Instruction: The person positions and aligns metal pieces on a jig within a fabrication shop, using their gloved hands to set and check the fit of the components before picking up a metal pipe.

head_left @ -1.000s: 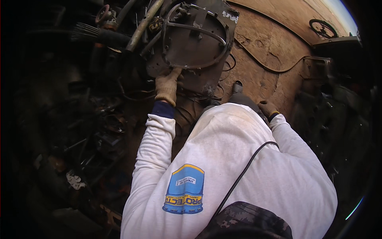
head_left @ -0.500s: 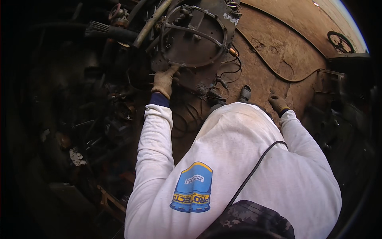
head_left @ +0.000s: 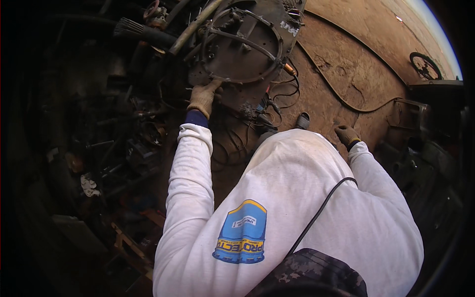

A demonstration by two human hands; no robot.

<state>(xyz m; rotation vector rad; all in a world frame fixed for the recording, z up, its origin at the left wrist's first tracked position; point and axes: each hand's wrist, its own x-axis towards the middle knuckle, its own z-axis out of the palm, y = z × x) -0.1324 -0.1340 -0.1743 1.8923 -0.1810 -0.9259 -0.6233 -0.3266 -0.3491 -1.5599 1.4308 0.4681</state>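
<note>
A round metal ring (head_left: 280, 43) with a bar across it lies on a dark metal plate (head_left: 250, 93) on the bench. My left hand (head_left: 202, 99), in a tan work glove, closes its fingers on the near rim of this ring. Low at my right side, well apart from the ring, hangs my right hand (head_left: 348, 136) in a darker-looking glove. Its fingers are curled, and I cannot make out what is in them, if anything. By the ring's right edge sits a copper-coloured fitting (head_left: 290, 69) with a black cable.
A wire-bristle bundle (head_left: 129, 30) and a long pipe (head_left: 195, 27) lie left of the ring. Cluttered metal scrap fills the dark left side. A hose (head_left: 341, 97) crosses the brown floor, and a wheel (head_left: 425, 66) stands far right. Cables trail near my sandalled foot (head_left: 303, 121).
The fingers of my right hand look more curled than before. My left hand stays at the ring's near rim. The whole view has shifted slightly.
</note>
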